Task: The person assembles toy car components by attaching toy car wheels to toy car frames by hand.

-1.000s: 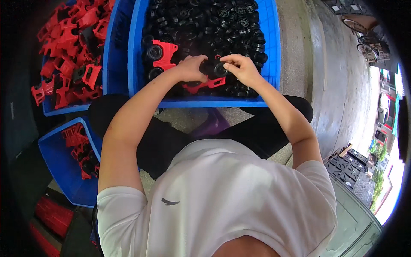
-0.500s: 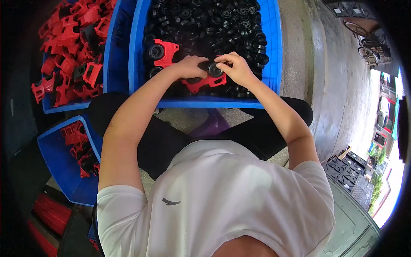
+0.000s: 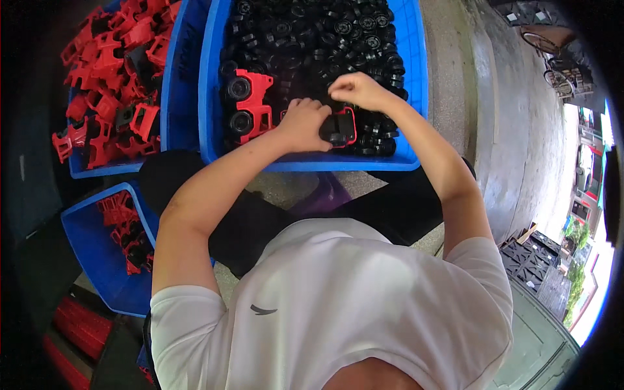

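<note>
My left hand grips a small red toy car body with black wheels, held over the near side of a big blue bin heaped with black wheels. My right hand rests on top of the same red piece, fingers curled over its far edge. Another red car body with two black wheels lies in the bin just left of my left hand.
A second blue bin at the left holds several red car bodies. A smaller blue bin with red parts sits by my left knee. Concrete floor runs along the right, with a purple stool under me.
Both hands have shifted a little farther into the bin. The red piece now sits upright between them with a wheel showing at its near end.
</note>
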`<state>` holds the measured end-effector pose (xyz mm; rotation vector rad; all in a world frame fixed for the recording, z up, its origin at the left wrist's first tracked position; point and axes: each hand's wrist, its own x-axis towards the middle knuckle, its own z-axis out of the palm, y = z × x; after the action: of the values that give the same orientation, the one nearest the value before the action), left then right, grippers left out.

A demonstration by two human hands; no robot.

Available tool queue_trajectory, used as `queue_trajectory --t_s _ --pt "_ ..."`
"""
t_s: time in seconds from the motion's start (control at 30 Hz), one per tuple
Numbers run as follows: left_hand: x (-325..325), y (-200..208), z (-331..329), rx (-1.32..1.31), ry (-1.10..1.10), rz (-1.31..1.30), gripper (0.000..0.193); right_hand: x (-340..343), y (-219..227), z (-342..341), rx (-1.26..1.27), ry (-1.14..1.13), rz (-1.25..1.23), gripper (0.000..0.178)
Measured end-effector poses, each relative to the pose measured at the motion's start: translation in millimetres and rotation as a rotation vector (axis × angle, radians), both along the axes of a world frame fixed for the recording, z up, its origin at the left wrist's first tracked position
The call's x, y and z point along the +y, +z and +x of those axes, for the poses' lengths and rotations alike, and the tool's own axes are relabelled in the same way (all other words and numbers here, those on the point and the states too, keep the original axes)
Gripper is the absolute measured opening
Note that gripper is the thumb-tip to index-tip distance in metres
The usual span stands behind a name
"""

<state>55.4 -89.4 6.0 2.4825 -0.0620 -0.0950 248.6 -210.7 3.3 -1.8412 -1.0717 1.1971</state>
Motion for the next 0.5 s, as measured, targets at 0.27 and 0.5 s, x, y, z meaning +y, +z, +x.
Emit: queue_trajectory --t_s 0.27,0.5 --pt "-3.1 9.4 -17.0 -0.118 0.001 0.008 0.063 45.7 -97.9 -6.7 -0.715 0.057 -0.104 0.043" --pt "4.0 6.5 -27.6 -0.117 0.008 -0.058 0.069 59.7 -61.2 -23.0 -0.85 0.118 -0.168 0.026"
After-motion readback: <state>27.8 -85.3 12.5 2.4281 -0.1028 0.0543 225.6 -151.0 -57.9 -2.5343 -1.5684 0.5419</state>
